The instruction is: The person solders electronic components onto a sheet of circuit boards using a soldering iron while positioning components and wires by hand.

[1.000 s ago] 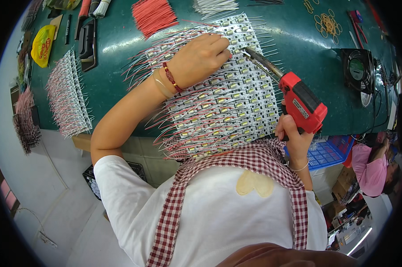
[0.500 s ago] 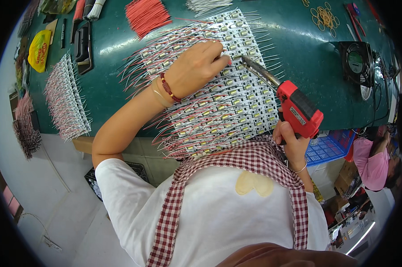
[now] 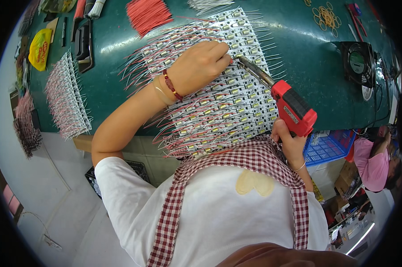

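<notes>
My right hand [image 3: 291,143] is closed round the grip of a red and black soldering gun [image 3: 294,108]. Its long metal tip reaches up and left onto a sheet of white circuit boards [image 3: 236,95], which carries rows of small gold-coloured parts. Over the upper middle of the sheet, my left hand [image 3: 201,63] is closed in a pinch, with a small red wire [image 3: 231,61] end showing at the fingertips, close to the gun's tip. Red and white wires stick out from the sheet's left side; short pale ones line the right edge.
Bundles of red wires [image 3: 147,16] and white wires [image 3: 205,4] lie behind the sheet. To the left is another wired board stack [image 3: 67,98]. At the right stand a black fan-like device [image 3: 357,64] and rubber bands [image 3: 327,20]; a blue crate [image 3: 327,149] sits below.
The soldering gun has shifted slightly left and down, its tip moving a little nearer my left fingertips. My left hand has moved slightly, still pinched.
</notes>
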A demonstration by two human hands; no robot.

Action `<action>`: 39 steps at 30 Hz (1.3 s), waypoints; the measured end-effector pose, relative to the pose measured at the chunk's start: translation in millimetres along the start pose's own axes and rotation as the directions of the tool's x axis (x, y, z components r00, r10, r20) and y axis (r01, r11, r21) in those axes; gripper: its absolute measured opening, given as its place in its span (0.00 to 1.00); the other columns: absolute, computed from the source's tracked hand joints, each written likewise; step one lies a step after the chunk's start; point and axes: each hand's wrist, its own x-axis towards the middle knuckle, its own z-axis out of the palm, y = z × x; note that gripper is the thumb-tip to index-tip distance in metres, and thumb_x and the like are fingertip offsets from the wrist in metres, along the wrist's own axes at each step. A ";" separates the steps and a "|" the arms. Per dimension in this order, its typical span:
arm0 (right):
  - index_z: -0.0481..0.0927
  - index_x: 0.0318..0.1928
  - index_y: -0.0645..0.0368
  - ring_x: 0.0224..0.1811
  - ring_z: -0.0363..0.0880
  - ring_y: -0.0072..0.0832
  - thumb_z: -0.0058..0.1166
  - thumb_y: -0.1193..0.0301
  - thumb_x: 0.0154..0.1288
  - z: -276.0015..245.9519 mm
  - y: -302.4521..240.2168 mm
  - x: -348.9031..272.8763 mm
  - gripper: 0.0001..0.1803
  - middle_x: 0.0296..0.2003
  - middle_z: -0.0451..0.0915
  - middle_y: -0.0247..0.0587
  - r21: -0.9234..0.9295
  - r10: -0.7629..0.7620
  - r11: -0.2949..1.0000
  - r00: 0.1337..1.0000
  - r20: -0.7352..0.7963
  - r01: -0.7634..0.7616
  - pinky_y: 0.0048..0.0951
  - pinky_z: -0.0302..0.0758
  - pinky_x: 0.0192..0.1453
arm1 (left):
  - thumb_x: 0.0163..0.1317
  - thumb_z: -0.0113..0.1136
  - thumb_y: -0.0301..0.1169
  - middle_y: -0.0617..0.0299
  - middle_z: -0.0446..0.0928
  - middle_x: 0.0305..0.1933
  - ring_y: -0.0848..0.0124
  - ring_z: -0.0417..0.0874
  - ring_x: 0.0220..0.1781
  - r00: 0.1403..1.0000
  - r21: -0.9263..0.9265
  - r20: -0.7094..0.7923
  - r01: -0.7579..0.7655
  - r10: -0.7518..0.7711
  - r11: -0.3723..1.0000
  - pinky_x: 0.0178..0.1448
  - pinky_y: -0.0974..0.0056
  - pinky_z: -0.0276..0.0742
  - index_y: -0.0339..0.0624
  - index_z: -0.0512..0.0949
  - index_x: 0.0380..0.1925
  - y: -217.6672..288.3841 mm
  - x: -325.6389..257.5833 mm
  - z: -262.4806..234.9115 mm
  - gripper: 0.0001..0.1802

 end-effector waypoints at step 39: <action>0.71 0.43 0.69 0.18 0.70 0.19 0.54 0.72 0.65 -8.4 4.1 -4.5 0.12 0.18 0.74 0.34 0.019 -0.014 1.000 1.000 0.017 0.013 0.21 0.66 0.23 | 0.53 0.60 0.27 0.58 0.67 0.29 0.63 0.73 0.32 0.999 0.043 -0.012 -0.038 0.039 0.998 0.35 0.61 0.71 0.36 0.76 0.32 0.2 -0.3 2.7 0.08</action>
